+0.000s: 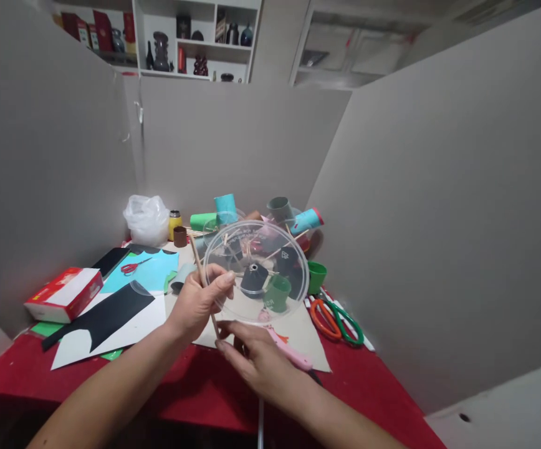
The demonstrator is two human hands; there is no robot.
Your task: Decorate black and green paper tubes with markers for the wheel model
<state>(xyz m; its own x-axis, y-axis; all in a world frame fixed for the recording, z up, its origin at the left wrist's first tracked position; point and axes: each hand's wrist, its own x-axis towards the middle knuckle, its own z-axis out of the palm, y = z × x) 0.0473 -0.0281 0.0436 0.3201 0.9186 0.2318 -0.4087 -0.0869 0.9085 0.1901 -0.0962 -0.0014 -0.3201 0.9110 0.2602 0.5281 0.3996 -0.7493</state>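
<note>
My left hand [199, 304] is closed on the rim of a round clear plastic lid [255, 272] and on a thin wooden stick [204, 280], holding both above the table. My right hand [256, 358] sits just under the lid's near edge, its fingers curled at the lower end of the stick. A pink glue gun [292, 352] lies right beside that hand; whether the hand grips it is unclear. Small dark and green paper cones [265, 284] show through the lid.
Orange and green scissors [336, 319] lie at the right, small red scissors [133, 267] on blue paper at the left. A tissue box [65, 293], black and white card sheets [106, 318], a white plastic bag [146, 218] and paper tubes [226, 209] crowd the red table [368, 399]. Grey partition walls enclose three sides.
</note>
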